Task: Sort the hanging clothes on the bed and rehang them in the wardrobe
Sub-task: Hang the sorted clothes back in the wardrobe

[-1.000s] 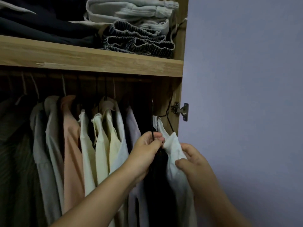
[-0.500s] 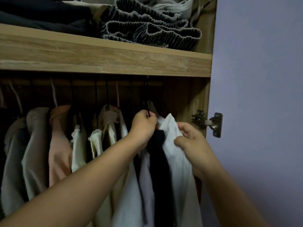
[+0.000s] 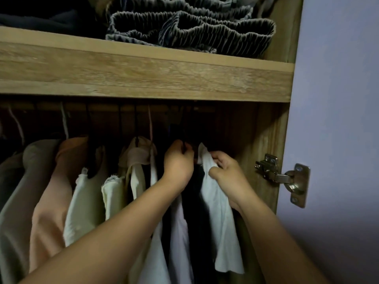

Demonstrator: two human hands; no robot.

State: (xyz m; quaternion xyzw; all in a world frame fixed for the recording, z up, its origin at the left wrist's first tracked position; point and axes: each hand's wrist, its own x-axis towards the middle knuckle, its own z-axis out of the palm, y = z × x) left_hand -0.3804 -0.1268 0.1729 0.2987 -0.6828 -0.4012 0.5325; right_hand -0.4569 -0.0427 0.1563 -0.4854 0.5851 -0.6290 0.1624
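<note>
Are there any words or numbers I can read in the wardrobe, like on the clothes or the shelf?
None: no words, numbers or labels show on the hanging clothes, the wooden shelf, the folded clothes or the metal hinge.

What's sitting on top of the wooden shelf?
On the shelf lie folded grey garments with ruched waistbands, with dark folded clothes to their left. Anything behind them is hidden.

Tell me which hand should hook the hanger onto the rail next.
Left, probably. The left hand already pinches the black hanger hook just under the rail; the right hand is lower, gripping the white garment.
</note>
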